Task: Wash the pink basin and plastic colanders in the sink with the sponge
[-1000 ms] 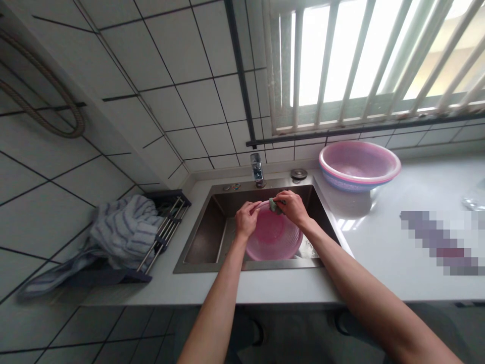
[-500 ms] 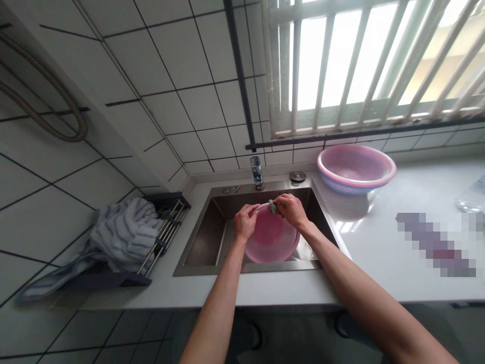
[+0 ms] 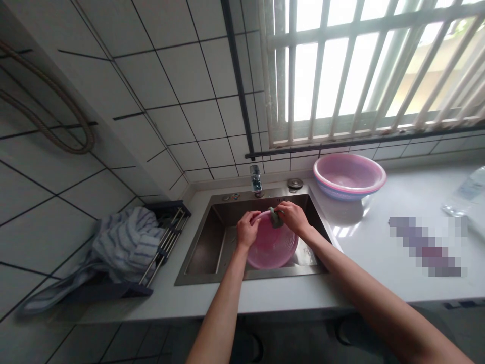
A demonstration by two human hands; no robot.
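Observation:
A pink plastic strainer basket [image 3: 273, 247] is tilted inside the steel sink [image 3: 204, 247]. My left hand [image 3: 247, 228] grips its left rim with curled fingers. My right hand [image 3: 291, 216] pinches a small green scouring pad [image 3: 275, 217] and presses it against the basket's far inner rim. Both forearms reach in from the bottom of the picture.
A faucet [image 3: 256, 178] stands behind the sink, with a round drain plug [image 3: 294, 183] beside it. A pink basin stacked in a blue one [image 3: 348, 176] sits on the white counter [image 3: 379, 263] at right. A striped towel [image 3: 125, 242] lies on a dark rack [image 3: 166, 237] at left.
My right hand has slid the green pad a little down along the basket's far rim. The left hand keeps its grip on the rim. The camera has tilted slightly.

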